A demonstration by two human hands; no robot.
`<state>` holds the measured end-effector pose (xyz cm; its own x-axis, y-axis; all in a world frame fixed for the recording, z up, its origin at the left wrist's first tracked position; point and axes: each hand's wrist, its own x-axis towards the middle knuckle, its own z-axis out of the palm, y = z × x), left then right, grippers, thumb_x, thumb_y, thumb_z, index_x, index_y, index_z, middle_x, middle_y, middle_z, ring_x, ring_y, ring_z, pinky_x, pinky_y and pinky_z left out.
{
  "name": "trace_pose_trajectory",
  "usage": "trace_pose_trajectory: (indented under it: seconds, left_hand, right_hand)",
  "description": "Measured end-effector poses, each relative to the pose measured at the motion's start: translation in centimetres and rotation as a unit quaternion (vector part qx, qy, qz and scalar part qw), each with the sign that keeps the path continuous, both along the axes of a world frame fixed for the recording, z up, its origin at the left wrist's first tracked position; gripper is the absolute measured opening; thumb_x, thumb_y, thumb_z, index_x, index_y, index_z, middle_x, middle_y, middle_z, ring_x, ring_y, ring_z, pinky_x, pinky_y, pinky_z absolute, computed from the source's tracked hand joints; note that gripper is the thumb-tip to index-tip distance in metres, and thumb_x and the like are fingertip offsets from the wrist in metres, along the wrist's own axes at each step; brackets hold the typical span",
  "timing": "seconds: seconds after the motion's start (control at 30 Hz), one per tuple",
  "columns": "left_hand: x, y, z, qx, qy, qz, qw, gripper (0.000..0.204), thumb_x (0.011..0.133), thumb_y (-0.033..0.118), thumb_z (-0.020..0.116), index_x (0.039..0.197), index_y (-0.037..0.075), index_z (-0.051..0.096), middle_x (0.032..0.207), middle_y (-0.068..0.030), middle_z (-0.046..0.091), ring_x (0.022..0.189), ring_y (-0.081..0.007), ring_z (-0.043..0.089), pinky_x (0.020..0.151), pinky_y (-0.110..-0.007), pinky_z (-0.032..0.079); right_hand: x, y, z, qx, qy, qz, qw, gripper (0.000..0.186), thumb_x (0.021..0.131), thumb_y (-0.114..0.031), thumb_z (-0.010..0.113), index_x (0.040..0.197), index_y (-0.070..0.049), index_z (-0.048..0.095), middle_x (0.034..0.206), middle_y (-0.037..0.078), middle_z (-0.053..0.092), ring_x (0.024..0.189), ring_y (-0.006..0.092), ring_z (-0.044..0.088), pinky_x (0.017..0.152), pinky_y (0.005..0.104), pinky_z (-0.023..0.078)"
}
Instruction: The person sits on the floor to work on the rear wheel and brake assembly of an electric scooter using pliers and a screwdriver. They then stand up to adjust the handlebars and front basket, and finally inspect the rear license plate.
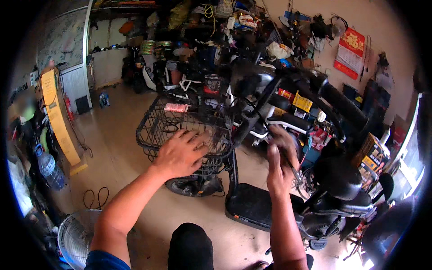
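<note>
A black electric scooter (252, 209) stands before me, with a black wire basket (150, 135) at its front. My left hand (182, 152) is over the near rim of the basket, fingers spread and holding nothing; whether it touches the wire I cannot tell. Inside the basket, near its far side, lies a pink-and-white packet (176, 108). My right hand (282, 155) is raised beside the steering column, blurred by motion. Its fingers are curled around a slim dark tool (295, 173) that points down toward the footboard; its exact kind is unclear. The handlebar grip (344, 108) slants across the upper right.
A standing fan (76, 236) is at lower left, near a water bottle (50, 168) and a tall yellow panel (58, 119). A cable loop (96, 198) lies on the floor. Cluttered shelves and parts line the back. The scooter's black seat (337, 177) is at right.
</note>
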<state>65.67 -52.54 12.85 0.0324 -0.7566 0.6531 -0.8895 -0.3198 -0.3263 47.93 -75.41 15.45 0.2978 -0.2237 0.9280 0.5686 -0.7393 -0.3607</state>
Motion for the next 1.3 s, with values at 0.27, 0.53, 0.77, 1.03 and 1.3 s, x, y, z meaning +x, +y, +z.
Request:
trace_pose_trajectory:
  seconds: [0.27,0.53,0.77,1.03,1.3]
  left_hand:
    - [5.1,0.4,1.7,0.007,-0.005,-0.011,1.000,0.052,0.072,0.024,0.077,0.122,0.014,0.067,0.151,-0.0045,0.055,0.134,-0.0284,0.054,0.110,-0.048,0.045]
    - [9.4,-0.4,2.6,-0.038,0.013,0.020,0.999,0.076,0.071,0.018,0.075,0.144,0.015,0.053,0.159,-0.0100,0.044,0.147,-0.0332,0.040,0.123,-0.052,0.027]
    - [9.7,-2.0,-0.7,-0.174,0.078,0.064,0.980,0.076,0.078,0.006,0.070,0.150,0.009,0.045,0.161,-0.0152,0.037,0.153,-0.0382,0.030,0.126,-0.055,0.021]
    - [1.5,-3.1,-8.6,-0.310,0.194,0.018,0.931,0.065,0.090,0.007,0.065,0.151,-0.001,0.042,0.160,-0.0248,0.037,0.150,-0.0450,0.033,0.123,-0.051,0.030]
    - [2.3,-16.2,-17.1,-0.325,0.510,-0.076,0.793,0.028,0.090,0.010,0.069,0.115,0.000,0.064,0.104,-0.0194,0.072,0.095,-0.0410,0.070,0.082,-0.047,0.056]
  right_hand:
    - [3.5,0.1,3.1,0.000,0.090,0.097,0.991,0.024,0.108,-0.013,0.050,0.113,0.004,0.067,0.116,0.018,0.073,0.111,0.0258,0.069,0.097,0.0369,0.052]
    - [2.2,-1.8,-2.5,0.068,0.040,0.157,0.985,0.028,0.112,-0.020,0.046,0.109,0.002,0.063,0.119,0.017,0.069,0.129,0.0324,0.060,0.114,0.0462,0.041]
    - [4.7,-0.6,2.5,0.013,0.049,0.099,0.994,0.028,0.111,-0.015,0.049,0.121,0.005,0.065,0.132,0.016,0.068,0.132,0.0237,0.058,0.112,0.0358,0.043]
    - [4.7,-0.1,6.2,-0.063,0.075,0.117,0.988,0.022,0.110,-0.013,0.053,0.112,0.003,0.068,0.118,0.013,0.073,0.107,0.0167,0.065,0.098,0.0305,0.049]
    - [4.5,-0.9,6.9,-0.041,0.122,0.097,0.987,0.030,0.112,-0.023,0.051,0.119,0.002,0.067,0.124,0.012,0.070,0.114,0.0153,0.061,0.105,0.0311,0.046]
